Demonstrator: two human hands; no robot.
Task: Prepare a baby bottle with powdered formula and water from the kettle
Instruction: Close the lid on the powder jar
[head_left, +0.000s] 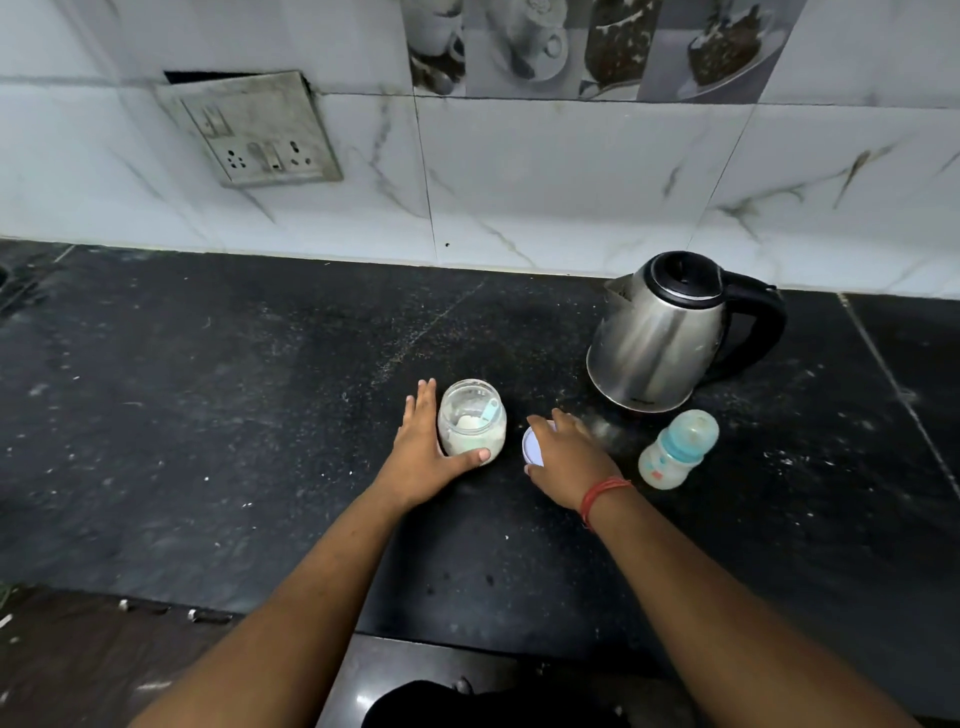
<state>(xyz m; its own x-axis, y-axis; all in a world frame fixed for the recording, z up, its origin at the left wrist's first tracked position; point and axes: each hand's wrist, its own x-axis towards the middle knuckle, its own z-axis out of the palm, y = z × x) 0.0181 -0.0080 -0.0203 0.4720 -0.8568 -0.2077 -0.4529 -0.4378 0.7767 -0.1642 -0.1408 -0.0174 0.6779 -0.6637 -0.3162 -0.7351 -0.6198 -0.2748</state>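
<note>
A clear jar (471, 422) of white formula powder stands open on the black counter (260, 415), with a pale blue scoop inside it. My left hand (423, 452) wraps around the jar's left side, thumb across its front. Just right of the jar, my right hand (563, 454) holds the jar's white lid (532, 446) at the counter surface. A baby bottle (678, 449) with a blue collar and clear cap stands further right. Behind it sits a steel kettle (660, 332) with a black lid and handle, spout pointing left.
A tiled wall runs along the back of the counter, with a socket plate (254, 130) at upper left. The counter's front edge lies near my forearms, with a dark floor below it at lower left.
</note>
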